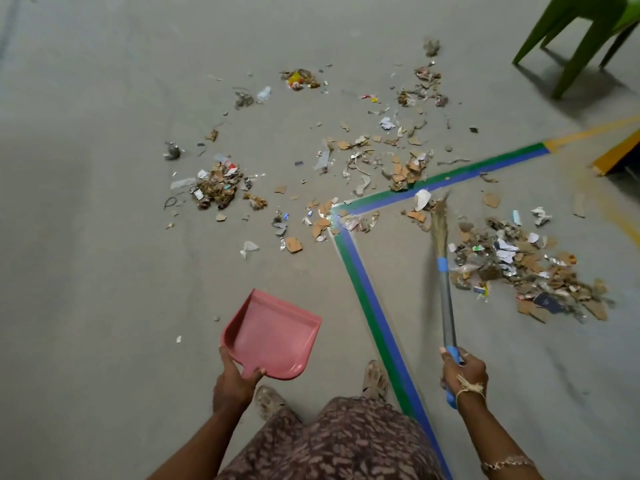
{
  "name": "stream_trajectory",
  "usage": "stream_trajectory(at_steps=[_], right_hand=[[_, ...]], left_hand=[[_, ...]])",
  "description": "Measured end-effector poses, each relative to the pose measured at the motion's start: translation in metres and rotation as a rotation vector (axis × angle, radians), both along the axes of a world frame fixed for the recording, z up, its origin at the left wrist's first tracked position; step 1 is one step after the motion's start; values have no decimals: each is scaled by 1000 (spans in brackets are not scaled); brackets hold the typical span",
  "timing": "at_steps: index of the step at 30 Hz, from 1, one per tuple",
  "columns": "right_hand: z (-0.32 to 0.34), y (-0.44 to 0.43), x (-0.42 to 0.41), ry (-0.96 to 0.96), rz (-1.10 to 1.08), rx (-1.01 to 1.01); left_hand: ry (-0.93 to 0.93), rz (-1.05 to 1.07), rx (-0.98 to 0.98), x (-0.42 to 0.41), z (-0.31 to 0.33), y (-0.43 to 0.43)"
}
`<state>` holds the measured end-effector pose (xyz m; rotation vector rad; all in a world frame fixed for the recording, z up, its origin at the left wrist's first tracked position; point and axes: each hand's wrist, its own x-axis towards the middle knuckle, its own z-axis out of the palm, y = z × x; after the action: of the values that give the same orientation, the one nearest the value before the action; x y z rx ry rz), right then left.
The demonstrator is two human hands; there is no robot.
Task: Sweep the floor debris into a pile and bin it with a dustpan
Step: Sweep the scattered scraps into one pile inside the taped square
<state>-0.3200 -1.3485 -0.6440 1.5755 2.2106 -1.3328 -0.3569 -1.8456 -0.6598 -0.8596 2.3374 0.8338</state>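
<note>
Debris [216, 190] partly gathered; your right hand [462, 372] grips broom [446, 306], left hand [235, 379] clasps dustpan [273, 334]. Next: sweep the rest toward pile [526, 268].

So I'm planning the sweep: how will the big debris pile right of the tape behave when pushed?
Probably light and loose: the debris pile looks like torn cardboard, paper and foil scraps. It should slide easily on the smooth floor. Thin bits may scatter around the narrow broom.
</note>
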Motion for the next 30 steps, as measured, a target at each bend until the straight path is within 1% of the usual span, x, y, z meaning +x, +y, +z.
stream_trajectory(at_steps=[4,7,10,15,20,23,27,30], right_hand=[[37,-83,-19,102,96,-86],[48,-143,-32,112,257,-122],[63,-206,-50,80,406,-206],[55,-296,-67,-32,710,-346],[41,-355,-89,-195,1046,-356],[30,-386,-93,-283,1233,-314],[14,-419,-85,-357,1312,-271],[4,-432,-70,-385,1256,-268]], left_hand=[[-13,-17,-26,12,30,-44],[-13,18,-35,27,45,-79],[-11,35,-62,46,49,-117],[-20,93,-117,76,45,-171],[-51,265,-107,100,42,-200],[-81,326,-100,121,41,-216],[-131,359,-112,142,40,-232],[-140,382,-108,160,27,-246]])
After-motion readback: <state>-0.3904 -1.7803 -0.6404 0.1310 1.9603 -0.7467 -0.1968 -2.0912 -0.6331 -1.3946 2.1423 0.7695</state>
